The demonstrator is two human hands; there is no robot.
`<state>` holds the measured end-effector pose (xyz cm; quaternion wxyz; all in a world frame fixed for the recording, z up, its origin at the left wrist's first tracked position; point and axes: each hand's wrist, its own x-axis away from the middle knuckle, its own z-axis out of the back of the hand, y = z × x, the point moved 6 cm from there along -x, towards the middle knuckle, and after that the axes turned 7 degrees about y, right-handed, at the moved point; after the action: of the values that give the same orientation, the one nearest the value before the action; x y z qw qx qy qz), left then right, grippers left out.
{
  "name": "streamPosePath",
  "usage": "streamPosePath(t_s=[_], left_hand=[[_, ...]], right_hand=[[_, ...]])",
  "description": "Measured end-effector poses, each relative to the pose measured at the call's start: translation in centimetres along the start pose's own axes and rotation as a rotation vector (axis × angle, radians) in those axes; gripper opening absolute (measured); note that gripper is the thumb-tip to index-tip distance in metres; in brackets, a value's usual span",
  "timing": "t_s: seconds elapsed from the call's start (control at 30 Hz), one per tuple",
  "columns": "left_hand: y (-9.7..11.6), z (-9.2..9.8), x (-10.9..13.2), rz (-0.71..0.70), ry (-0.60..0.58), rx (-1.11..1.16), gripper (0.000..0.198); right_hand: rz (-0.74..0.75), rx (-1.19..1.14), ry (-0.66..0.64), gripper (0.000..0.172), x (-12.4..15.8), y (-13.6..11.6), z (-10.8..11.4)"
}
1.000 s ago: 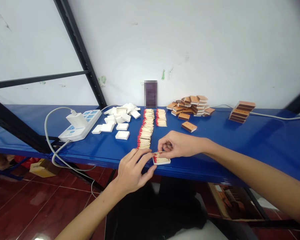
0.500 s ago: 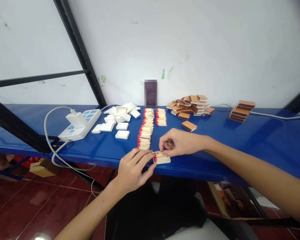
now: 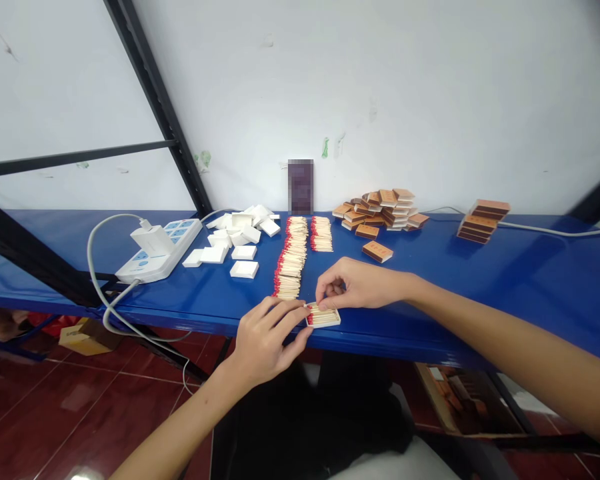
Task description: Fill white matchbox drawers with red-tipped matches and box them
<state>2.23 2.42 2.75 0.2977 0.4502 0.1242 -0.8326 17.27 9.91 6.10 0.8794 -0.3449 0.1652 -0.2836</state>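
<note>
Near the front edge of the blue shelf lies a small white matchbox tray (image 3: 326, 325) holding red-headed matches (image 3: 322, 315). My left hand (image 3: 266, 339) grips its left end between fingers and thumb. Over the tray's far side, the fingers of my right hand (image 3: 353, 283) are closed in a pinch at the matches; what is between the fingertips is too small to make out. Just behind the tray runs a long row of loose matches (image 3: 291, 261), heads to the left. A shorter row of matches (image 3: 322, 235) lies to its right, farther back.
White empty trays (image 3: 230, 240) are heaped on the left, beside a power strip (image 3: 167, 257) with a plugged-in charger and cable. Orange-brown matchbox sleeves (image 3: 385, 210) are piled at the back right; a stack of matchboxes (image 3: 483, 221) stands farther right. A dark pixelated rectangle (image 3: 301, 187) leans against the wall.
My right hand has shifted slightly left, its fingertips a little farther along the matches toward their heads. My left hand and the tray stay in place.
</note>
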Motion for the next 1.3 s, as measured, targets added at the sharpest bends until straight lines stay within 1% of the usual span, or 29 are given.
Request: streamPosePath(t_s=[0.23,0.33,0.5,0.57,0.6,0.67,0.73,0.77,0.83,0.97,1.03,1.07,1.13,1.17,1.23,1.27,1.3], left_hand=[[0.0,0.0,0.1,-0.021,0.013,0.001,0.026],[0.0,0.0,0.0,-0.022,0.017,-0.002,0.027],[0.1,-0.1,0.2,-0.060,-0.015,-0.031,0.026],[0.1,-0.1,0.3,-0.065,-0.029,-0.035,0.026],[0.1,-0.1,0.3,-0.063,-0.032,-0.035,0.026],[0.0,-0.2,0.3,-0.059,-0.034,-0.032,0.027],[0.0,-0.2,0.3,-0.056,-0.029,-0.025,0.027],[0.0,-0.2,0.3,-0.054,-0.023,-0.021,0.028],[0.0,-0.2,0.3,-0.046,-0.015,-0.016,0.030],[-0.1,-0.2,0.3,-0.018,-0.012,-0.008,0.033],[-0.1,-0.2,0.2,-0.015,-0.016,-0.008,0.029],[-0.1,-0.3,0.2,-0.020,-0.022,-0.013,0.027],[0.0,-0.3,0.2,-0.038,-0.034,-0.035,0.024],[0.1,-0.3,0.2,-0.044,-0.039,-0.047,0.022],[0.1,-0.3,0.2,-0.041,-0.041,-0.055,0.021],[0.1,-0.2,0.2,-0.034,-0.036,-0.052,0.020],[0.0,-0.2,0.2,-0.025,-0.031,-0.045,0.020]], right_hand=[[0.031,-0.014,0.035,0.022,-0.3,0.1,-0.2],[0.022,-0.035,0.034,0.022,-0.4,0.4,-0.3],[0.021,-0.010,0.038,0.028,-0.3,0.5,-0.2],[0.037,0.100,0.072,0.028,-0.3,0.3,0.1],[0.043,0.213,0.115,0.027,-0.3,0.1,0.5],[0.017,0.510,0.230,0.026,-0.3,0.1,1.6],[-0.084,0.791,0.327,0.026,-0.1,0.5,3.0],[-0.160,0.892,0.349,0.026,0.1,0.9,3.8],[-0.322,1.022,0.349,0.029,0.7,2.1,5.0],[-0.599,1.104,0.249,0.038,2.3,4.7,6.4],[-0.693,1.097,0.196,0.040,2.9,5.6,6.4],[-0.716,1.091,0.177,0.039,3.0,5.8,6.4],[-0.693,1.080,0.149,0.035,3.0,5.6,6.1],[-0.643,1.067,0.126,0.032,2.8,5.3,5.9],[-0.490,0.985,0.054,0.022,2.3,4.1,5.1],[-0.407,0.908,0.007,0.018,2.1,3.4,4.5],[-0.331,0.815,-0.040,0.017,2.0,2.6,3.9]])
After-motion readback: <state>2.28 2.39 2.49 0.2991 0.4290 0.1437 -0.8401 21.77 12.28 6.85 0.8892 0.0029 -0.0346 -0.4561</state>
